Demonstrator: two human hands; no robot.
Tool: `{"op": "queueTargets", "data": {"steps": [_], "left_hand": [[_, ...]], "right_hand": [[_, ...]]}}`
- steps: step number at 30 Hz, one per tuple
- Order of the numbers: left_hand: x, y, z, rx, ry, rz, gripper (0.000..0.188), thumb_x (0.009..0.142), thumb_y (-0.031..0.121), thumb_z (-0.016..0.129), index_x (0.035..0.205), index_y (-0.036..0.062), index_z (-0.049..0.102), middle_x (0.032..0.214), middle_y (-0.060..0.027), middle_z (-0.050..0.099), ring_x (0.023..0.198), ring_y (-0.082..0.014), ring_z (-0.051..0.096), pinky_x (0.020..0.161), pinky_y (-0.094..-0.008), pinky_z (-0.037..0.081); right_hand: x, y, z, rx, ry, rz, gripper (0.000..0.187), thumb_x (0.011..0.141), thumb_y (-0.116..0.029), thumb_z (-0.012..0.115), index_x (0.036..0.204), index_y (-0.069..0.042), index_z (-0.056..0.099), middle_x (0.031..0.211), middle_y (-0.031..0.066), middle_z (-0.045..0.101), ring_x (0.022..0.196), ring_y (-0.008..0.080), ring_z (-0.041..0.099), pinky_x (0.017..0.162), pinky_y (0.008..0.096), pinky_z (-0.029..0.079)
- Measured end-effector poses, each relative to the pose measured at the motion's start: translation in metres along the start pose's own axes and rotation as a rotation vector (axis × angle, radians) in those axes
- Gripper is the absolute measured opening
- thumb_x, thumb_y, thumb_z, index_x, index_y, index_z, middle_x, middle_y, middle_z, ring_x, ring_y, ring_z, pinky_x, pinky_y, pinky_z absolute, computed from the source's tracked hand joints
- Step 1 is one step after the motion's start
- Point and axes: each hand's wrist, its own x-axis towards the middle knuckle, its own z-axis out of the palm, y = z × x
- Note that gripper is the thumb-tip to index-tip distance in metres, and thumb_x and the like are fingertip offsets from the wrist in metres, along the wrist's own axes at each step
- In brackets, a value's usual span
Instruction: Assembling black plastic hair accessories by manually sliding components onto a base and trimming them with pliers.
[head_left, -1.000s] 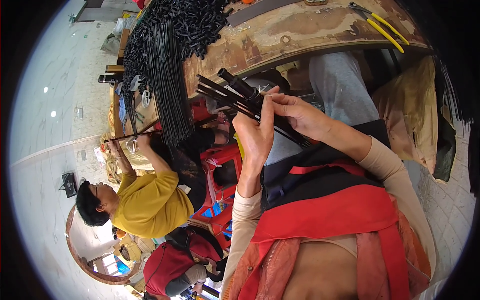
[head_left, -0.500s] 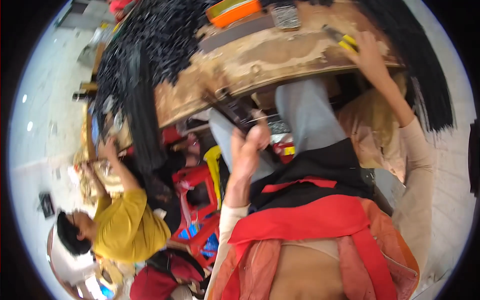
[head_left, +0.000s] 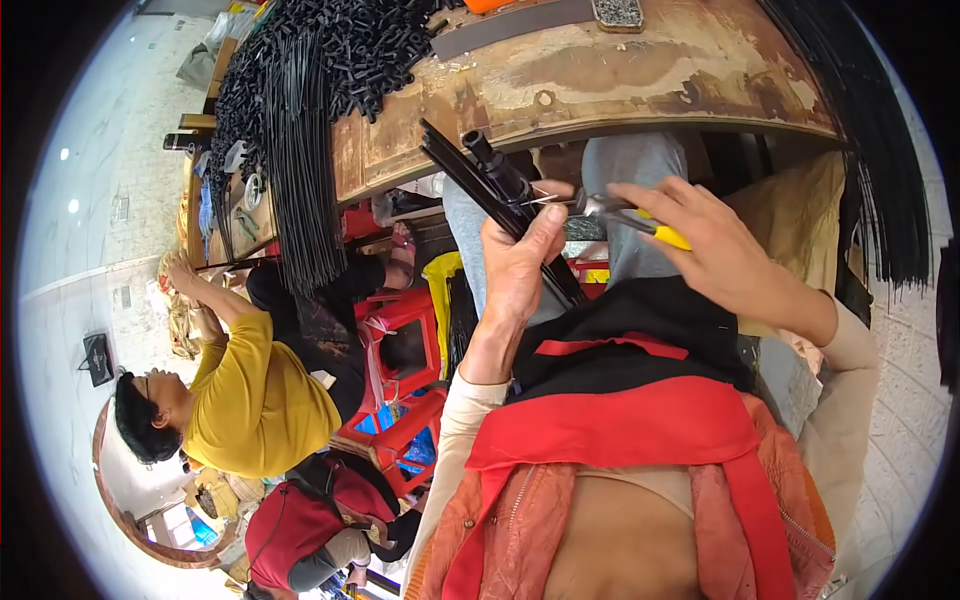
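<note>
In my left hand is a bunch of thin black rods, tilted up and to the left. A black plastic tubular fitting lies against the rods, gripped along with them. Thin metal wires or pins stick out of the fitting toward the right, above my thumb. My right hand is closed around pliers with yellow and black handles. The jaws point left, close to the wire ends; whether they touch I cannot tell. Both hands are over my lap, in front of the table edge.
The worn wooden table carries a heap of short black tubes, a flat metal bar and a container of small metal pieces. Long black rods hang over its edge. A person in yellow sits left, near red stools.
My right hand has brought the pliers from the table top down and left to the fitting in my left hand. The left hand has shifted slightly right. The view has tilted a little.
</note>
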Motion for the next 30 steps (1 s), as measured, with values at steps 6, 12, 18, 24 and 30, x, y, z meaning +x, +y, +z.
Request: {"op": "queueTargets", "data": {"steps": [6, 12, 18, 24, 30], "left_hand": [[-0.006, -0.001, 0.003, 0.021, -0.132, 0.045, 0.074, 0.084, 0.046, 0.070, 0.136, -0.0004, 0.045, 0.065, 0.0074, 0.037, 0.055, -0.0042, 0.030, 0.051, -0.0217, 0.022], [-0.009, 0.001, 0.002, 0.075, -0.120, 0.052, 0.074, 0.086, 0.047, 0.068, 0.137, -0.0009, 0.044, 0.065, 0.0074, 0.035, 0.057, -0.0044, 0.030, 0.052, -0.0218, 0.022], [-0.002, 0.002, -0.006, 0.024, -0.192, 0.054, 0.069, 0.087, 0.040, 0.070, 0.135, -0.0028, 0.045, 0.067, 0.0066, 0.040, 0.057, -0.0042, 0.034, 0.051, -0.0213, 0.026], [-0.005, 0.003, -0.010, 0.040, -0.325, 0.011, 0.050, 0.092, 0.030, 0.067, 0.127, -0.0036, 0.055, 0.068, 0.0056, 0.045, 0.058, -0.0044, 0.038, 0.052, -0.0206, 0.029], [0.003, 0.003, -0.002, 0.058, -0.226, 0.018, 0.071, 0.088, 0.047, 0.066, 0.133, -0.0032, 0.046, 0.067, 0.0054, 0.037, 0.058, -0.0061, 0.032, 0.053, -0.0227, 0.026]], "right_hand": [[0.011, 0.001, 0.024, -0.545, 0.335, -0.292, 0.071, 0.076, 0.006, 0.056, 0.142, -0.017, 0.046, 0.105, 0.0125, 0.051, 0.097, 0.0307, 0.051, 0.086, 0.0391, 0.042], [0.019, -0.001, 0.020, -0.531, 0.331, -0.304, 0.074, 0.071, 0.008, 0.062, 0.140, -0.016, 0.048, 0.107, 0.0124, 0.050, 0.101, 0.0307, 0.051, 0.088, 0.0398, 0.043], [0.021, -0.005, -0.005, -0.721, 0.215, -0.382, 0.064, 0.074, -0.001, 0.067, 0.135, -0.016, 0.052, 0.089, 0.0093, 0.056, 0.080, 0.0276, 0.059, 0.068, 0.0346, 0.048], [0.020, -0.040, -0.033, 0.423, -0.683, 0.503, 0.044, 0.081, -0.015, 0.072, 0.115, -0.003, 0.047, 0.073, 0.0135, 0.060, 0.063, 0.0237, 0.061, 0.055, 0.0317, 0.044], [0.020, -0.021, -0.026, -0.666, 0.284, -0.536, 0.040, 0.080, -0.017, 0.067, 0.111, -0.002, 0.046, 0.075, 0.0157, 0.058, 0.064, 0.0362, 0.058, 0.057, 0.0398, 0.047]]}}
